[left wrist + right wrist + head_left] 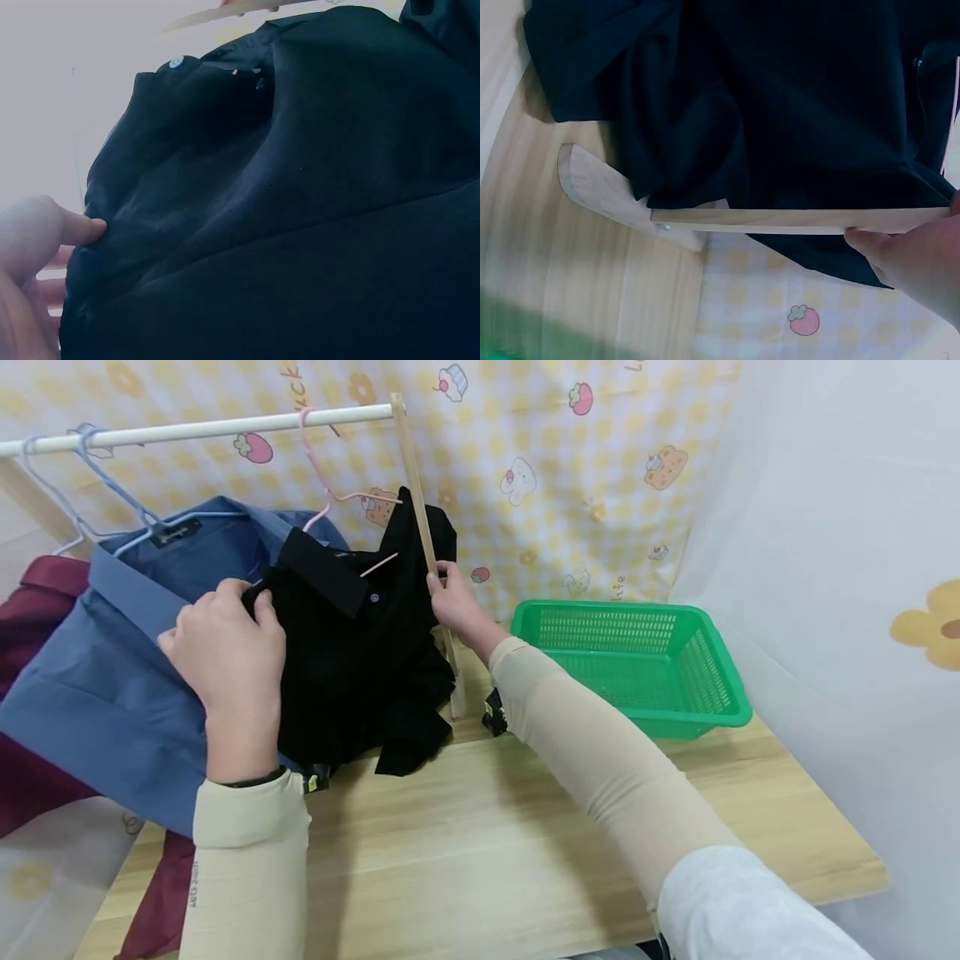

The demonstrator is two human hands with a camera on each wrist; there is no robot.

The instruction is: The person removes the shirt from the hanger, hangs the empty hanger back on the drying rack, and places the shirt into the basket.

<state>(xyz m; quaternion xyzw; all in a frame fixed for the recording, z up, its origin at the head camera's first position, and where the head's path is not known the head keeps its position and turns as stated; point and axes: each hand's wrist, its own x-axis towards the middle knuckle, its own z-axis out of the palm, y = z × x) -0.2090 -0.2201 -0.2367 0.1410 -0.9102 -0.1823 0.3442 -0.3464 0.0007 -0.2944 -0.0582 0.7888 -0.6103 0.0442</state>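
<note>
A black shirt [337,668] with a collar and a light button hangs in loose folds at the right end of the rack. My left hand [228,647] pinches its edge between thumb and fingers; the left wrist view shows the thumb on the black cloth, the other fingers behind it. A pink hanger [315,464] hooks over the white rail, tilted, one arm partly inside the shirt and its tip showing near the collar. My right hand [459,604] grips the rack's wooden post [414,468]; in the right wrist view the thumb lies along the post, beside the shirt.
Left of the black shirt, a blue shirt [112,693] and a dark red shirt [56,581] hang under blue hangers on the white rail [217,429]. A green basket [720,693] stands at the right on the wooden table [465,843]. A patterned curtain [600,468] hangs behind.
</note>
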